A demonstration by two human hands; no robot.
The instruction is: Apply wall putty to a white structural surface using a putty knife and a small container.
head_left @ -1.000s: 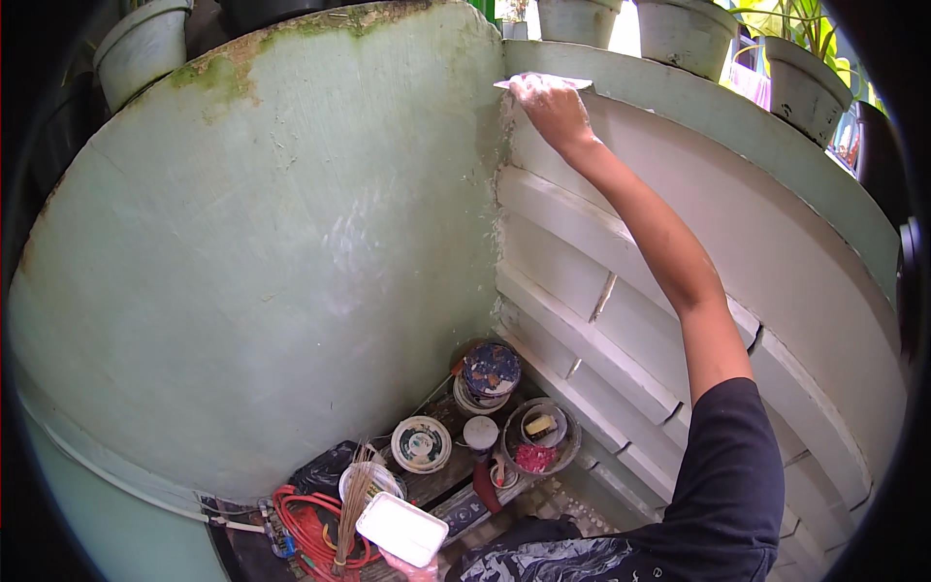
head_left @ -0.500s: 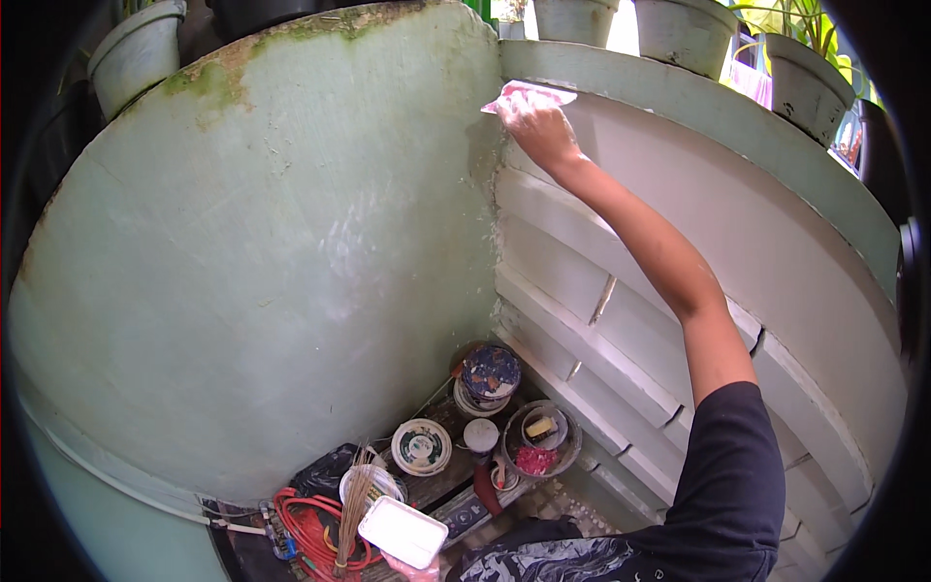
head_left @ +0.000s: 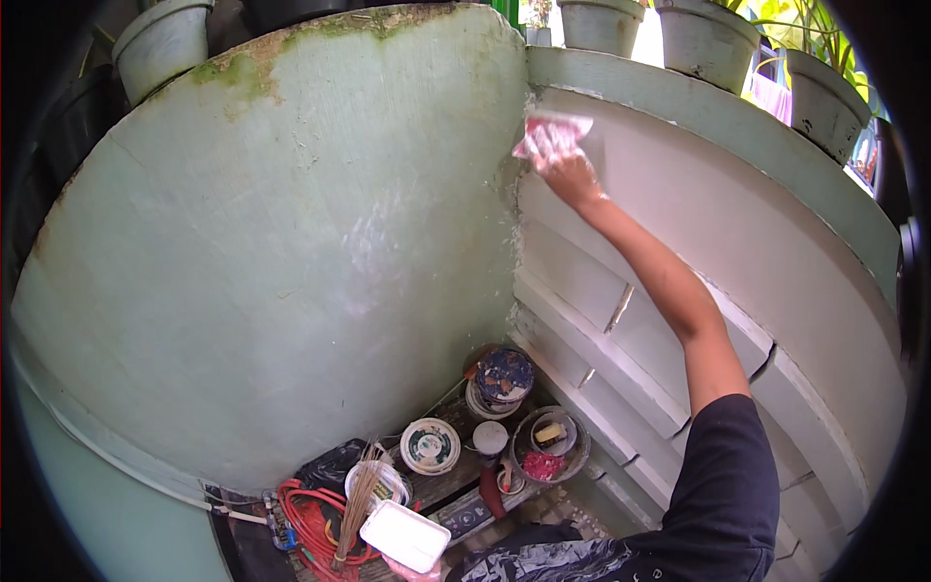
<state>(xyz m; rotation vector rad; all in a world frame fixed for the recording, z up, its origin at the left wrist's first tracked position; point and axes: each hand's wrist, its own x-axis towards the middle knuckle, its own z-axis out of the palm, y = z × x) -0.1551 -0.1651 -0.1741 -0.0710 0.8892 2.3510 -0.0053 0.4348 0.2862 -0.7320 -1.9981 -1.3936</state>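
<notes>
My right hand (head_left: 565, 171) is raised at the corner end of the white panelled wall (head_left: 718, 194), closed around a flat pink piece (head_left: 579, 125) with a straight upper edge. The piece lies against the panel below the pale green ledge; motion blur hides its exact kind. White smears cover the fingers. Low in front of me, my left hand (head_left: 415, 572) holds a white rectangular tray (head_left: 405, 535) from beneath, most of its fingers hidden. Whatever is inside the tray shows only as bright white.
A green wall (head_left: 262, 262) meets the panels at the corner. On a wooden bench below stand a paint bucket (head_left: 504, 376), a round tub (head_left: 430, 446) and a basin (head_left: 585, 451). A red hose (head_left: 310, 524) and stick bundle (head_left: 359, 500) lie left. Potted plants (head_left: 708, 44) line the ledge.
My right hand has moved down the panel, away from the ledge, with the pink piece. The view has shifted slightly; the left hand still supports the tray.
</notes>
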